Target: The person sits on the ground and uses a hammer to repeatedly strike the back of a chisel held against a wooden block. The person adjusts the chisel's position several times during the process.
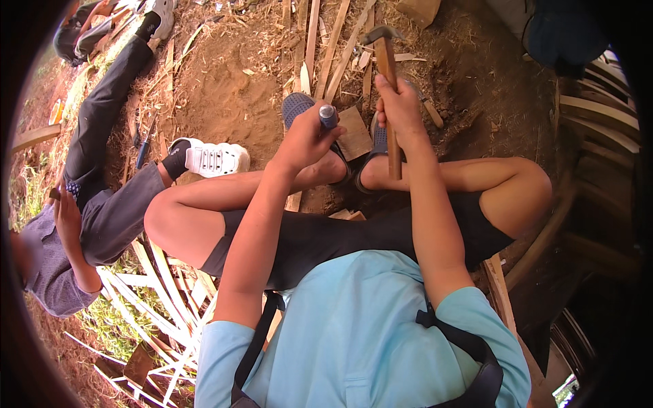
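My right hand (400, 105) is wrapped round the wooden handle of a claw hammer (386, 61), raised with its metal head toward the far side. The handle's lower end sticks out below my fist. My left hand (306, 139) is closed on what looks like a chisel (328, 115). Only its blue-grey handle with a shiny rounded end shows; the blade is hidden under my hand. Below and between my hands a flat piece of wood (355, 136) lies between my feet, beside the dark clogs (297, 107). Hammer and chisel are apart.
A co-worker's legs (112, 102) and white shoe (216, 159) are at my left. Long wood strips (333, 51) and chips lie on the dirt ahead. More strips (160, 292) pile up at the lower left. Curved slats (598, 112) stand at the right.
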The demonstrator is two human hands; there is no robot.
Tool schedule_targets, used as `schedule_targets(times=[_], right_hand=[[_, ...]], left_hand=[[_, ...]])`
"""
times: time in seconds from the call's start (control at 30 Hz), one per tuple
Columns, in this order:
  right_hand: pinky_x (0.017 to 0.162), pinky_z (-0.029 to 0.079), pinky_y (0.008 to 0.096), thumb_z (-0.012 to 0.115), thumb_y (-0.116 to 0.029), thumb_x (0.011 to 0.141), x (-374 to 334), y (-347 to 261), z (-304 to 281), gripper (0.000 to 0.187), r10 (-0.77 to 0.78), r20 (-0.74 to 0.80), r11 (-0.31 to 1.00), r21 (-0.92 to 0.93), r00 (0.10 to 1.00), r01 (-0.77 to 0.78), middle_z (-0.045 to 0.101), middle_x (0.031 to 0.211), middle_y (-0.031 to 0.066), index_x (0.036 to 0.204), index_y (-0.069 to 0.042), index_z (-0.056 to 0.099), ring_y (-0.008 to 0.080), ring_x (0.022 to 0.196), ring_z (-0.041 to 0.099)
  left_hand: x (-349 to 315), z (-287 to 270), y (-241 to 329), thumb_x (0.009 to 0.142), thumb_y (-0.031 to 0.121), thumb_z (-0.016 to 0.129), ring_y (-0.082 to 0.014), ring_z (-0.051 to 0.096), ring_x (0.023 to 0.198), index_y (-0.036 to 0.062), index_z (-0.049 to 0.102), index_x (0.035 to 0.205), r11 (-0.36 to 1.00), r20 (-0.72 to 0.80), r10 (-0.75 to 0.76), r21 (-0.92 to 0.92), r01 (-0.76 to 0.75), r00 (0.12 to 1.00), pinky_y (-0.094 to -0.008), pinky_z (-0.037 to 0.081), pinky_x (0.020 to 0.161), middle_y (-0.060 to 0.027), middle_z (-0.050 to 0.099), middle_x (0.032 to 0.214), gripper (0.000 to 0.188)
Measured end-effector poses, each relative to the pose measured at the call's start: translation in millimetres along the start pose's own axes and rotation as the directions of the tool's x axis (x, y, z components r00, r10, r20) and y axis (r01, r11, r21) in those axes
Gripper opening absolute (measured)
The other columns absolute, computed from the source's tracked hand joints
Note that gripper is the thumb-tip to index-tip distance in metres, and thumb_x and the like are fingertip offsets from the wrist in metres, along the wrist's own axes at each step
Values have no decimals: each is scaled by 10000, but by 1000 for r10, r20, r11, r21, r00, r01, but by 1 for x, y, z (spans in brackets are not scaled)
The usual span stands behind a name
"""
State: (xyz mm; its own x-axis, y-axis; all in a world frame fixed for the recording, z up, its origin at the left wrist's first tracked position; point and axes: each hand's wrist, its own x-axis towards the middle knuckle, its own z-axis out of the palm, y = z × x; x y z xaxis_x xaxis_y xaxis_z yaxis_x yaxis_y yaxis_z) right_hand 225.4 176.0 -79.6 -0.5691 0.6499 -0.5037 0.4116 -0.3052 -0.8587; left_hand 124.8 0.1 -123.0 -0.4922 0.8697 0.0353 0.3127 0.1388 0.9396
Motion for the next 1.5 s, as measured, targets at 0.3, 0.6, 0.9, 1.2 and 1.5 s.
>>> schedule_targets(times=[0.3, 0.6, 0.9, 1.2, 1.5], right_hand=[[534, 447, 225, 597, -271, 972, -114, -77, -59, 331, -166, 61, 954, -243, 984, 176, 573, 719, 25, 1192, -23, 579, 75, 572, 538], [831, 479, 358, 547, -239, 988, -153, -82, -67, 391, -171, 269, 822, -491, 948, 288, 655, 950, 171, 1265, 37, 522, 233, 853, 617], [680, 463, 341, 544, -267, 984, -174, -68, -64, 299, -637, 348, 610, -318, 688, 726, 670, 884, 149, 1084, 14, 560, 268, 666, 590], [680, 479, 462, 566, -279, 975, -193, -120, -64, 409, -496, 436, 729, -262, 751, 633, 614, 868, 207, 1194, 57, 485, 460, 713, 587], [706, 474, 441, 545, -246, 975, -171, -82, -31, 328, -447, 467, 682, -374, 763, 629, 626, 848, 175, 1125, 46, 533, 393, 775, 603]], left_hand=[[3, 0, 3, 818, 106, 746, -362, 499, 708, 35, 483, 921, 999, 27, -21, -31, 22, 999, -406, 447, 651, -157, 533, 769, 291], [-2, 5, 14, 830, 109, 729, -388, 556, 787, 44, 478, 927, 1000, 78, 11, 18, -13, 997, -425, 445, 678, -168, 566, 833, 277], [-8, 3, 37, 846, 80, 676, -434, 569, 850, 41, 475, 958, 1000, 88, -23, 9, 22, 996, -450, 446, 711, -193, 577, 848, 233], [-16, 2, 36, 864, 117, 662, -439, 571, 824, 39, 462, 941, 997, 40, -65, 44, 64, 997, -463, 438, 677, -205, 582, 849, 229], [-23, 11, 23, 832, 73, 663, -434, 591, 877, 53, 485, 999, 999, 10, 32, -17, -32, 999, -462, 458, 711, -196, 599, 878, 245]])
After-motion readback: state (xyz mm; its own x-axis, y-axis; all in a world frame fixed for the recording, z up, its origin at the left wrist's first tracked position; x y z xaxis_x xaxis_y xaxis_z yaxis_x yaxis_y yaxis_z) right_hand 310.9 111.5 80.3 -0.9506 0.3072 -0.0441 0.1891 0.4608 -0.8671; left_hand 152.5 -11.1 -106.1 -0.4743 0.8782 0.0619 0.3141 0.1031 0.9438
